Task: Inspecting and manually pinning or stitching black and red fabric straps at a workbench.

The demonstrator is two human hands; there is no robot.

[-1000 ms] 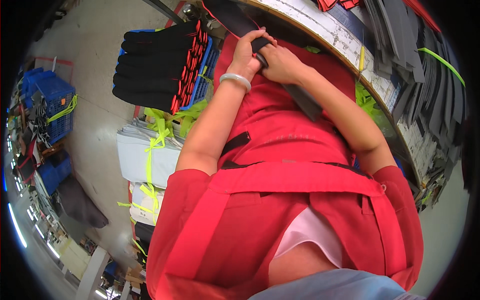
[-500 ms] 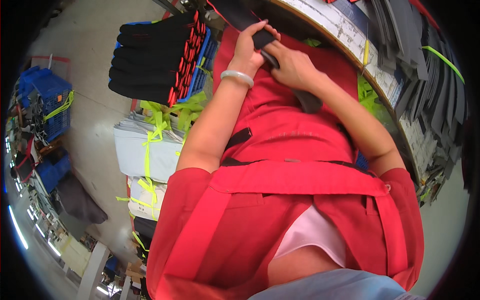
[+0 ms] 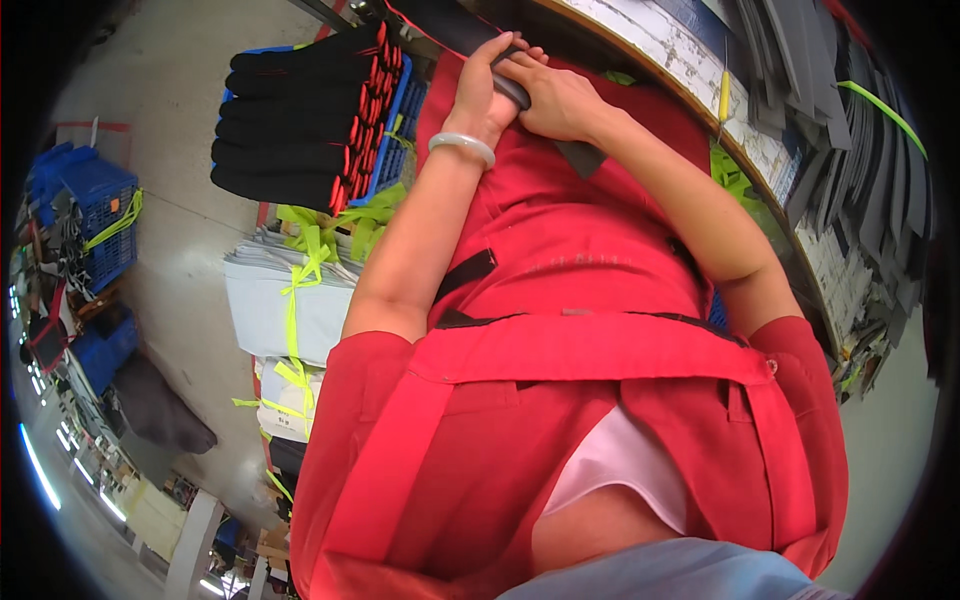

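Observation:
A long dark fabric strip (image 3: 440, 22) with a red edge runs from the top of the view down between my hands. My left hand (image 3: 484, 95), with a pale bangle (image 3: 462, 146) at the wrist, is closed around the strip, palm turned up. Just to its right, my right hand (image 3: 560, 104) lies over the strip with bent fingers pressing it into the left palm. A grey tail of the material (image 3: 581, 157) hangs out below the right hand, over my red apron (image 3: 590, 240). The fingertips partly hide the gripped part.
At left, black red-edged pieces (image 3: 290, 125) are piled on a blue crate (image 3: 395, 135). Tied bundles of pale sheets (image 3: 290, 300) stand nearer. Along the right runs a worn white table edge (image 3: 665, 50) with grey strips (image 3: 850, 180) and a yellow-handled tool (image 3: 723, 95).
Both hands have shifted slightly up and left. The right hand now sits closer over the left palm, and the hanging grey tail has moved up and left, showing less length.

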